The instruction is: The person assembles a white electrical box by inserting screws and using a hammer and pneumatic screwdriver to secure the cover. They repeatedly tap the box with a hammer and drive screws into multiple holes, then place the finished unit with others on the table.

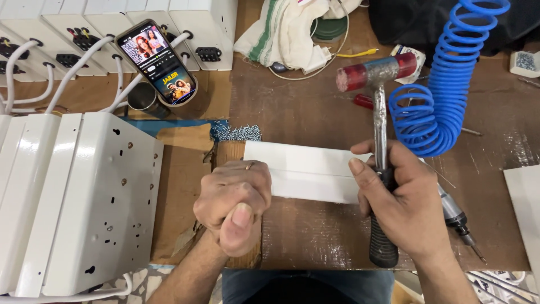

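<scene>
right hand (402, 202) gripping hammer (378, 112), head at 12 o'clock; left hand (233, 205) clenched, pinning white panel (306, 169) — glancing blow could be hitting knuckles.

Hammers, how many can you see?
1. The hammer stands upright over the table, its red-capped head up, held by the right hand at the black grip. More could be hidden under the cloth.
</scene>
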